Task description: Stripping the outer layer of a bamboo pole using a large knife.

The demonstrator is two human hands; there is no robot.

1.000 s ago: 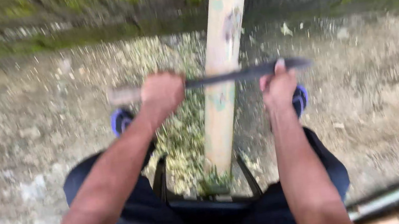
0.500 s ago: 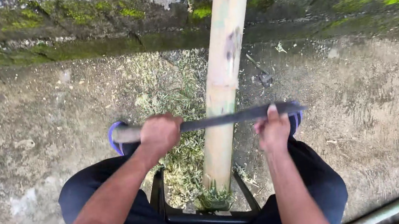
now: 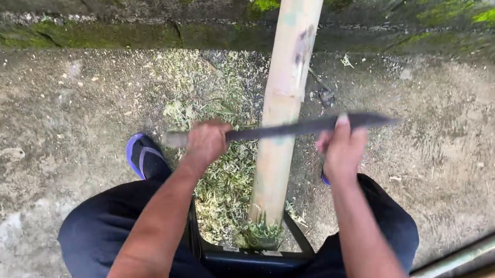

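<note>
**Bare Hands at Both Ends of a Blade on Bamboo**

Sits astride a low black seat frame (image 3: 246, 260) on stained concrete ground (image 3: 34, 158), knees apart. Braces a pale bamboo pole (image 3: 284, 97) between the legs, foot end down near the seat's front edge, top end slanting away toward a mossy wall (image 3: 114, 34). Lays a long dark blade (image 3: 304, 127) flat across the pole, touching it about midway along the visible length.

Clamps the left hand (image 3: 208, 143) shut round the handle, left of the pole. Sets the right hand (image 3: 342, 151) against the blade to the right of the pole, short of the tip, fingers partly curled. Hard to tell whether wrapped round the steel or merely pressed against its back.

Carries some risk, judging by the scene:
- Could cut the right palm or fingers if jolted onto the edge, say by a snag at the dark-marked joint higher up the pole.
- Could skid off the rounded, smooth skin and swing toward a thigh or toward the foot in the blue shoe (image 3: 144, 157), just left of the handle.
- Could let the pole roll or kick sideways, being held only by its own lean and the legs.
- Could lose footing on the loose greenish shavings (image 3: 221, 182) heaped beneath the blade.

Leaves more poles (image 3: 492, 243) lying at lower right, well apart from both hands.
</note>
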